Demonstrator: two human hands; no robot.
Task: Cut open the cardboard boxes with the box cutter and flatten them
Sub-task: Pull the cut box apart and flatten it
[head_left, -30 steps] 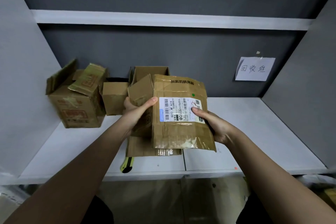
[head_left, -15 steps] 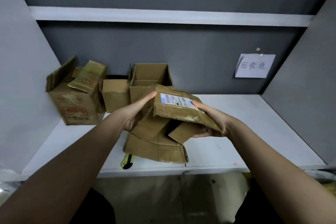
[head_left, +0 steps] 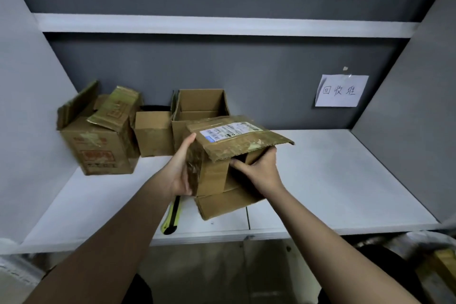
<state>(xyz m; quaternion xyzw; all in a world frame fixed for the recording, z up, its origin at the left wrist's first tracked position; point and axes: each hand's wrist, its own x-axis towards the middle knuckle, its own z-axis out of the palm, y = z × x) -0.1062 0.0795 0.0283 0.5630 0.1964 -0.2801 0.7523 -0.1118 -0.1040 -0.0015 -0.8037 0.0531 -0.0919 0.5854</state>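
Since a second ago, the brown cardboard box with the white shipping label (head_left: 223,153) has tipped from standing up with its label facing me to lying with the label on top. Both of my hands have moved with it.

My left hand (head_left: 181,168) lies flat against the left side of this box, thumb up near the top edge, fingers fairly straight and pressing on the taped wall. My right hand (head_left: 259,170) is at the front of the box, under the label flap that sticks out. Its fingers curl around a small inner flap and grip it. The box is lifted a little and tilted, with its lower flap hanging down toward the white shelf board (head_left: 320,180).

Just behind my left arm lies the yellow and black box cutter (head_left: 171,217) on the shelf, near the front edge. Nothing is touching it, and my arm hides part of it.

Farther back stands an open plain brown box (head_left: 199,111), right behind the one I hold. Beside it on the left is a small closed brown box (head_left: 153,133). Far left stands a bigger worn brown box with red print and loose top flaps (head_left: 98,145).

On the dark grey back wall, off to the right, hangs a white paper sign with handwriting (head_left: 341,91).
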